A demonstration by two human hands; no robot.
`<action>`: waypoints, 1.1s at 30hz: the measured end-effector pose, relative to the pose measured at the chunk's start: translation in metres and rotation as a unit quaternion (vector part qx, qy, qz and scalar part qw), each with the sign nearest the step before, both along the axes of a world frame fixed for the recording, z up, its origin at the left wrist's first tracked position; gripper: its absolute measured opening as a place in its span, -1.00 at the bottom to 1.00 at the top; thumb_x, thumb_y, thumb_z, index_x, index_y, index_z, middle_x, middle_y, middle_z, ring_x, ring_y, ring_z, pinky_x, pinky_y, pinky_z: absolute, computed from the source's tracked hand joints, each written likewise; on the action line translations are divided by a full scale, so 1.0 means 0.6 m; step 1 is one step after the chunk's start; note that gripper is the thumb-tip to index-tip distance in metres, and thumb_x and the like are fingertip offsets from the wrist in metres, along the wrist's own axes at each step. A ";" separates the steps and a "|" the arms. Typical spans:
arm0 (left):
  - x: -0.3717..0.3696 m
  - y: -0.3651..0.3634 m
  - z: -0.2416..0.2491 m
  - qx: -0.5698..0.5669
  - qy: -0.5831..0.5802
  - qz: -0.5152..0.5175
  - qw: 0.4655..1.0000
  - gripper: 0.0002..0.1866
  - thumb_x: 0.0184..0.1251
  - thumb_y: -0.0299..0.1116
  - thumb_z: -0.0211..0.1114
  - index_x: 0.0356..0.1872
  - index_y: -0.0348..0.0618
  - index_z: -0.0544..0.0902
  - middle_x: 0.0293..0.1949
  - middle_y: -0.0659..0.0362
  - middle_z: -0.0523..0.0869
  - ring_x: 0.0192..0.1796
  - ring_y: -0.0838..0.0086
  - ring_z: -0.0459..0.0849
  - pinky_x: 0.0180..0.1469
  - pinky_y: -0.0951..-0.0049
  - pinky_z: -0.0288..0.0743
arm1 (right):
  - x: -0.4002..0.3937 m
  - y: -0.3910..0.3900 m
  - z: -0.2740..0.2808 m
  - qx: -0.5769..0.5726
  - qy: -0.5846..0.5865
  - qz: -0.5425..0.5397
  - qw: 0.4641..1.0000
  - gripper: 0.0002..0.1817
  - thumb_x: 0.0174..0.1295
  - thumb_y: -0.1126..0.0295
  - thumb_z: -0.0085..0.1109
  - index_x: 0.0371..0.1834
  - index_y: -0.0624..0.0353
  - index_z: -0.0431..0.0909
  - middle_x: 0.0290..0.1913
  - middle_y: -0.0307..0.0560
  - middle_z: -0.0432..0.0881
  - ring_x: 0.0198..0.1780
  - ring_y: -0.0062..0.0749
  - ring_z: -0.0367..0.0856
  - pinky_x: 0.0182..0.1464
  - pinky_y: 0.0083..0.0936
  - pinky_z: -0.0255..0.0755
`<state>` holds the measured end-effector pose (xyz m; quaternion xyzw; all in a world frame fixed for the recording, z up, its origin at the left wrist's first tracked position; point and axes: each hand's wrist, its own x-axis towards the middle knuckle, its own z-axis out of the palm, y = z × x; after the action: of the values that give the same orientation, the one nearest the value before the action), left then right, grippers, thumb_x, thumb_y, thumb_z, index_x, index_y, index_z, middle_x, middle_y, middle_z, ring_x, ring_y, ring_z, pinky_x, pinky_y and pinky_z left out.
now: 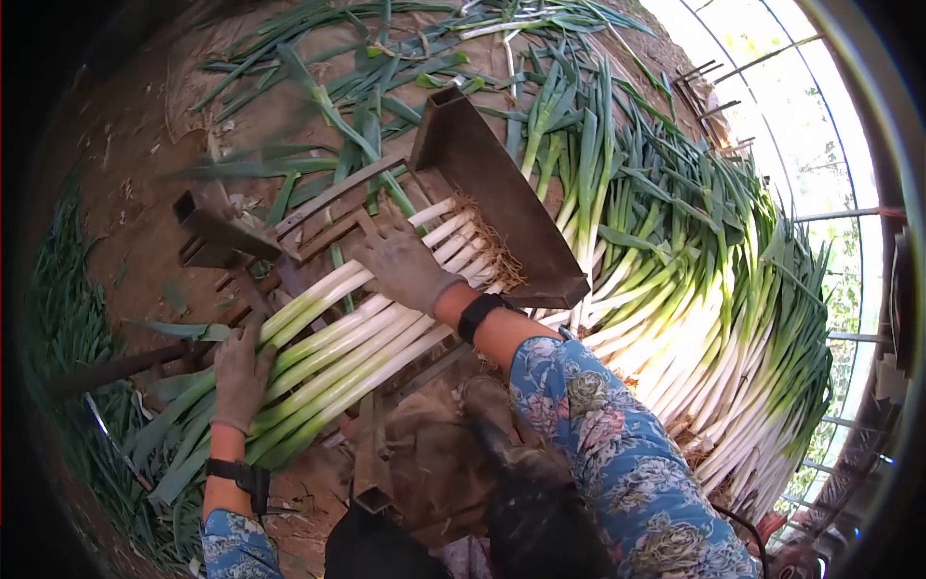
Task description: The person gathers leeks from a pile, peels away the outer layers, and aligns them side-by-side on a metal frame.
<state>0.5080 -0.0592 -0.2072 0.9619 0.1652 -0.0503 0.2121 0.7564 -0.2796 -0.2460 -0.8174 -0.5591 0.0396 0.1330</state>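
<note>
At lower left, the left hand cups the leeks, its grip unclear; at centre, the right hand lies across them, fingers spread. Keeping roots even against the metal plate seems wise.

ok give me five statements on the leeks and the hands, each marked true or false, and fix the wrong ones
1. The left hand touches the leeks near their green parts. True.
2. The right hand is away from the leeks. False: it lies across their white stalks.
3. A dark band circles the right wrist. True.
4. Every leek's root end points toward the left hand. False: the roots of the handled leeks are at the other end, by the brown metal plate.
5. A large pile of leeks lies on the right side of the picture. True.
</note>
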 end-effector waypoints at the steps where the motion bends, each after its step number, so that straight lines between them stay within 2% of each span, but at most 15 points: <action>1: -0.003 -0.002 -0.002 0.010 0.010 -0.004 1.000 -0.48 0.34 -0.31 0.25 0.33 -0.09 0.47 -0.05 -0.02 0.58 0.05 0.03 0.54 0.10 0.08 0.37 | -0.001 -0.006 0.014 -0.039 0.007 0.000 0.999 -0.58 0.13 0.14 0.29 0.03 0.04 0.59 -0.02 -0.07 0.64 0.18 -0.12 0.51 0.30 -0.08 0.21; 4: -0.006 -0.012 -0.004 0.023 -0.007 -0.007 1.000 -0.50 0.35 -0.32 0.24 0.32 -0.09 0.47 -0.06 -0.03 0.57 0.02 0.02 0.53 0.08 0.08 0.37 | -0.005 -0.031 -0.009 0.062 -0.001 0.016 0.998 -0.59 0.14 0.14 0.29 0.02 0.05 0.58 0.02 -0.03 0.61 0.21 -0.10 0.50 0.35 -0.08 0.19; 7: -0.009 -0.021 -0.008 0.035 -0.027 -0.002 0.999 -0.51 0.35 -0.33 0.22 0.31 -0.10 0.48 -0.07 -0.03 0.57 0.01 0.02 0.53 0.08 0.07 0.38 | -0.001 -0.031 -0.006 0.095 -0.024 0.021 0.995 -0.58 0.15 0.12 0.26 0.03 0.08 0.58 0.04 0.01 0.58 0.23 -0.09 0.49 0.39 -0.09 0.17; 10: -0.009 -0.019 -0.013 0.047 -0.018 0.004 0.999 -0.51 0.35 -0.34 0.22 0.31 -0.11 0.48 -0.06 -0.02 0.57 0.02 0.01 0.52 0.09 0.05 0.37 | -0.019 -0.018 0.028 0.038 -0.124 -0.011 0.992 -0.68 0.22 0.18 0.16 -0.03 0.06 0.59 0.00 -0.02 0.61 0.18 -0.15 0.52 0.31 -0.14 0.22; 13: -0.009 -0.014 -0.020 0.026 -0.005 0.007 1.000 -0.49 0.33 -0.34 0.24 0.32 -0.11 0.46 0.02 -0.03 0.57 0.08 0.00 0.51 0.13 0.02 0.36 | -0.055 -0.018 0.048 -0.080 -0.092 0.005 0.993 -0.78 0.27 0.26 0.06 -0.10 0.03 0.60 -0.05 -0.09 0.63 0.10 -0.23 0.55 0.20 -0.18 0.26; 15: -0.006 -0.014 -0.019 0.010 0.009 0.019 1.000 -0.45 0.30 -0.33 0.28 0.33 -0.11 0.45 0.14 -0.05 0.56 0.17 -0.02 0.49 0.21 0.02 0.34 | -0.051 -0.025 0.042 -0.108 -0.092 -0.036 0.989 -0.81 0.28 0.29 0.03 -0.13 0.00 0.60 -0.08 -0.13 0.65 0.06 -0.27 0.56 0.15 -0.18 0.27; 16: -0.005 -0.019 -0.015 0.021 -0.021 0.016 0.999 -0.42 0.28 -0.32 0.30 0.34 -0.11 0.44 0.20 -0.06 0.53 0.21 -0.03 0.47 0.25 0.02 0.32 | -0.046 -0.028 0.043 -0.121 -0.092 -0.057 0.987 -0.82 0.29 0.31 0.02 -0.15 -0.01 0.60 -0.10 -0.15 0.65 0.04 -0.29 0.56 0.12 -0.18 0.27; 17: -0.002 -0.026 -0.008 0.033 -0.052 0.013 0.998 -0.40 0.26 -0.31 0.32 0.35 -0.11 0.43 0.26 -0.07 0.50 0.26 -0.03 0.45 0.30 0.02 0.30 | -0.040 -0.034 0.045 -0.134 -0.074 -0.076 0.985 -0.80 0.30 0.23 0.04 -0.14 -0.02 0.61 -0.10 -0.14 0.65 0.01 -0.26 0.57 0.13 -0.14 0.27; 18: -0.002 -0.032 -0.003 0.044 -0.081 0.009 0.996 -0.37 0.24 -0.31 0.35 0.36 -0.11 0.42 0.32 -0.08 0.47 0.30 -0.04 0.43 0.34 0.02 0.28 | -0.038 -0.038 0.032 -0.084 -0.097 -0.078 0.989 -0.80 0.30 0.21 0.06 -0.15 -0.03 0.62 -0.12 -0.14 0.65 0.00 -0.26 0.58 0.13 -0.13 0.27; 19: -0.003 -0.032 -0.004 0.036 -0.064 0.005 0.997 -0.31 0.19 -0.29 0.39 0.39 -0.09 0.39 0.40 -0.08 0.40 0.38 -0.05 0.38 0.43 0.03 0.20 | -0.035 -0.044 0.012 -0.033 -0.121 -0.080 0.989 -0.79 0.29 0.19 0.07 -0.15 -0.04 0.63 -0.13 -0.15 0.66 -0.02 -0.25 0.58 0.12 -0.12 0.27; 21: -0.010 -0.037 -0.012 0.040 -0.063 0.007 0.997 -0.33 0.20 -0.31 0.38 0.38 -0.09 0.41 0.37 -0.08 0.43 0.37 -0.04 0.38 0.43 0.02 0.19 | -0.018 -0.043 0.006 0.059 -0.177 -0.057 0.981 -0.77 0.28 0.12 0.11 -0.16 -0.06 0.66 -0.17 -0.18 0.66 -0.04 -0.23 0.59 0.10 -0.08 0.29; 24: -0.006 -0.038 -0.007 0.028 -0.070 0.018 0.997 -0.38 0.22 -0.33 0.35 0.35 -0.10 0.45 0.34 -0.08 0.46 0.36 -0.03 0.40 0.43 0.01 0.17 | -0.017 -0.026 0.048 -0.121 -0.018 -0.040 0.992 -0.74 0.24 0.10 0.19 -0.12 -0.06 0.62 0.21 0.02 0.56 0.13 -0.20 0.53 0.16 -0.16 0.31; 27: -0.007 -0.037 -0.008 0.012 -0.074 0.020 0.997 -0.43 0.23 -0.37 0.31 0.32 -0.11 0.48 0.31 -0.06 0.49 0.33 -0.01 0.42 0.42 0.01 0.18 | -0.023 -0.026 0.051 -0.058 -0.131 -0.029 0.989 -0.79 0.22 0.14 0.21 -0.17 -0.09 0.63 0.15 0.00 0.59 0.11 -0.22 0.53 0.16 -0.17 0.31; 30: -0.009 -0.033 -0.013 0.014 -0.087 0.010 0.996 -0.45 0.23 -0.40 0.28 0.30 -0.12 0.50 0.28 -0.04 0.52 0.30 0.00 0.44 0.40 0.02 0.20 | -0.017 -0.026 0.051 0.009 -0.139 -0.018 0.990 -0.84 0.21 0.16 0.21 -0.23 -0.10 0.63 -0.02 -0.10 0.65 0.08 -0.25 0.54 0.15 -0.19 0.31; 33: -0.004 -0.032 -0.016 0.030 -0.090 0.003 0.995 -0.44 0.21 -0.42 0.28 0.30 -0.12 0.50 0.26 -0.03 0.53 0.27 0.00 0.46 0.38 0.04 0.22 | -0.016 -0.023 0.055 0.009 -0.110 -0.025 0.994 -0.84 0.21 0.15 0.21 -0.23 -0.11 0.63 -0.21 -0.20 0.64 0.02 -0.25 0.55 0.11 -0.20 0.32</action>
<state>0.5059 -0.0785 -0.2167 0.9680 0.1498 0.0423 0.1969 0.7465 -0.2933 -0.2132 -0.8292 -0.5501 -0.0594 0.0792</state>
